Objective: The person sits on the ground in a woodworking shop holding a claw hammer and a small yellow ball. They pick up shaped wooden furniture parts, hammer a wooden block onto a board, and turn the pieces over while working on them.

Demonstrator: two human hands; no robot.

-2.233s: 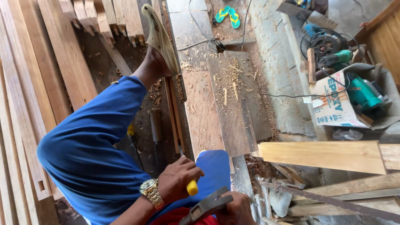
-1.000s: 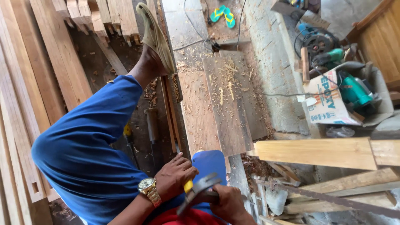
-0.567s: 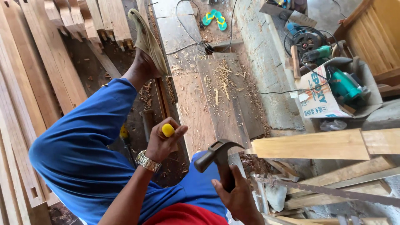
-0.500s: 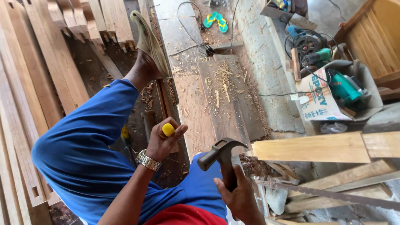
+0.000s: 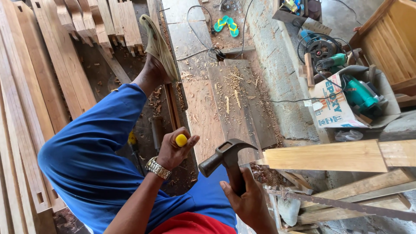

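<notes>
Fingers of my left hand (image 5: 173, 149) are curled tight round a tool with a round yellow handle (image 5: 181, 140), low in the middle of the frame, and only the yellow end pokes out past my thumb. The metal end is hidden under my hand, so I cannot tell what kind of tip it has. Fingers of my right hand (image 5: 247, 201) are wrapped round the dark grip of a claw hammer (image 5: 225, 156), near the bottom middle, with its head up in the air just right of the yellow handle, not touching it. The hammer looks heavy at the head and hard all over, so I think low on the grip is the best place to hold it, where my hand is now. The yellow handle looks smooth and hard, maybe a bit slippery, so I think it needs a full, firm hold. My blue trouser leg (image 5: 91, 151) fills the lower left, and my foot in a tan sandal (image 5: 160, 45) rests up at the top. A brown board (image 5: 236, 108) with wood chips lies in the middle. 1 pale plank (image 5: 325, 156) sticks in from the right.
</notes>
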